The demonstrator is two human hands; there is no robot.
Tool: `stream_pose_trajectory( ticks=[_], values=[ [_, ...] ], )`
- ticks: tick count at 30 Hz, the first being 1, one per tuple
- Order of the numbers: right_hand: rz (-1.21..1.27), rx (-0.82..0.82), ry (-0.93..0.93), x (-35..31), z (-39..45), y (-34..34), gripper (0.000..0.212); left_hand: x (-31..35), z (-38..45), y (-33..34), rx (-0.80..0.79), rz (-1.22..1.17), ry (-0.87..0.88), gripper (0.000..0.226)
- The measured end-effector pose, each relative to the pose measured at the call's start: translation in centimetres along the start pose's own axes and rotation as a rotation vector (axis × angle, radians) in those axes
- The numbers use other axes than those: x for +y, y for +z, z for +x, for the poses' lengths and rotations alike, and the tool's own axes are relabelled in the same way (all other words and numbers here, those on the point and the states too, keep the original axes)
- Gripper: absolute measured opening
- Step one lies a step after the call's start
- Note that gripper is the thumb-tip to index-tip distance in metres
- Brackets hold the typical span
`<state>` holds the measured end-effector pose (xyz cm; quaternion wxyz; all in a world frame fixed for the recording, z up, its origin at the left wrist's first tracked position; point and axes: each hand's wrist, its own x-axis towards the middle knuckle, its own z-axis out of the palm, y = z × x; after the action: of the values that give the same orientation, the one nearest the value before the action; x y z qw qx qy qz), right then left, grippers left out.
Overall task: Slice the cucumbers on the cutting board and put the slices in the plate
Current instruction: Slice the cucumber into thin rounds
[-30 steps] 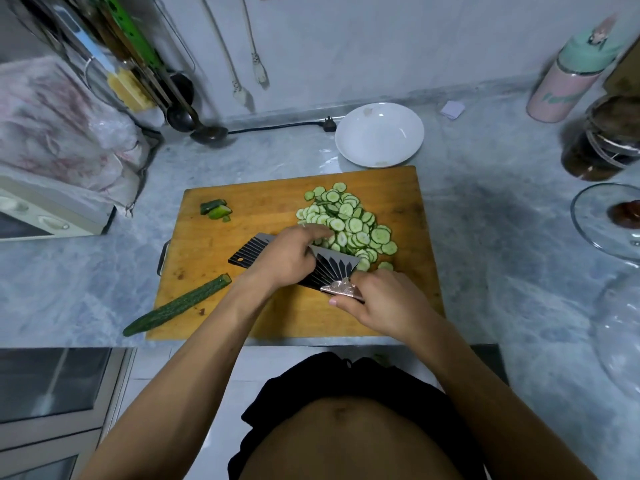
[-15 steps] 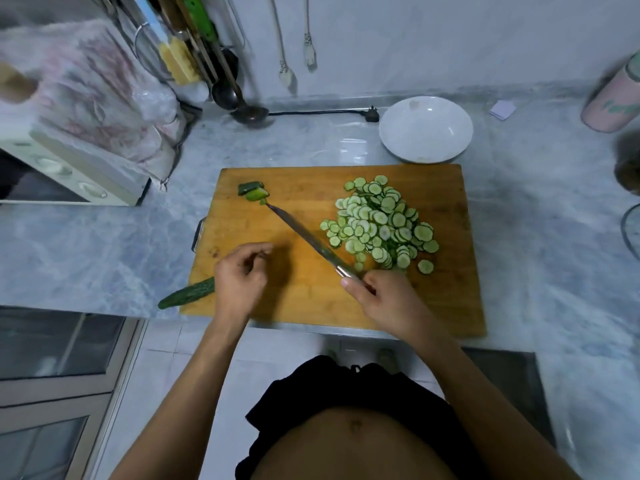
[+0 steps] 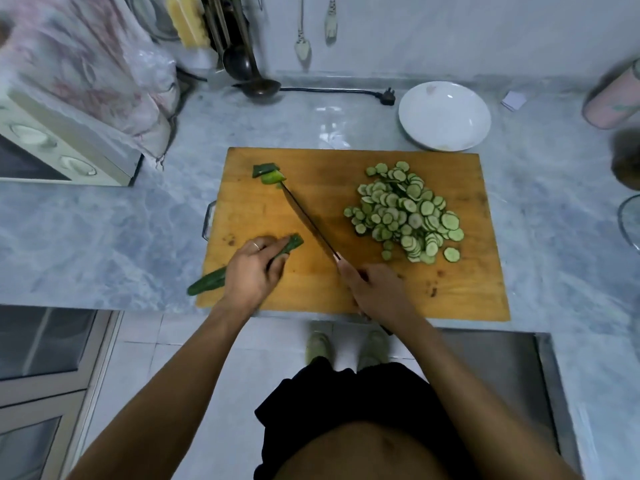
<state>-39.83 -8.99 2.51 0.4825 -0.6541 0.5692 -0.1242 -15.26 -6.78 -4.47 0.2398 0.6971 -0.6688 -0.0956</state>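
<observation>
Head-worn view, steeply downward — close over counter (image 3: 104,237)

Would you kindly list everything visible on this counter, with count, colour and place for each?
cutting board: one, wooden, counter centre
cucumber slices: a pile, pale green, board's right half
cucumber ends: two, green, board's far left
whole cucumber: one, dark green, board's near-left edge
knife: one, dark blade, diagonal over board
plate: one, white, behind board
ladle: one, dark, back wall
oven: one, cream, far left
left hand: grips cucumber
right hand: grips knife
</observation>
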Motion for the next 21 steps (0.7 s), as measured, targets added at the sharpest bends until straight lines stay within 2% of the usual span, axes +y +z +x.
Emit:
stream_pose_trajectory(
  ticks=[2, 5, 8, 10, 13, 15, 21],
  values=[
    [0.049, 0.002, 0.064, 0.0, -0.1, 0.2, 0.065, 0.5, 0.7, 1.0, 0.013, 0.016, 0.067, 0.030],
    [0.197, -0.085, 0.295, -1.1, -0.1, -0.6, 0.060, 0.8, 1.2, 2.2, 0.003, 0.047, 0.106, 0.037],
    [0.334, -0.099, 0.431, -1.8, 0.0, -1.4, 0.057, 0.4, 0.9, 2.8, 0.014, 0.044, 0.118, 0.029],
    [0.319, -0.034, 0.406, -1.8, -0.1, -1.1, 0.057, 0.2, 1.3, 2.8, 0.038, 0.014, 0.102, 0.025],
    [0.048, 0.063, 0.208, -1.2, -0.6, 0.0, 0.063, 1.1, 2.2, 3.1, 0.040, -0.017, 0.127, 0.022],
    [-0.034, 0.106, 0.128, -1.0, -1.2, 0.6, 0.064, 2.0, 2.4, 3.6, 0.044, -0.025, 0.127, 0.026],
    [-0.079, 0.065, 0.094, -1.7, -2.3, 1.3, 0.060, 1.9, 2.5, 3.8, 0.062, 0.000, 0.131, 0.020]
  ],
)
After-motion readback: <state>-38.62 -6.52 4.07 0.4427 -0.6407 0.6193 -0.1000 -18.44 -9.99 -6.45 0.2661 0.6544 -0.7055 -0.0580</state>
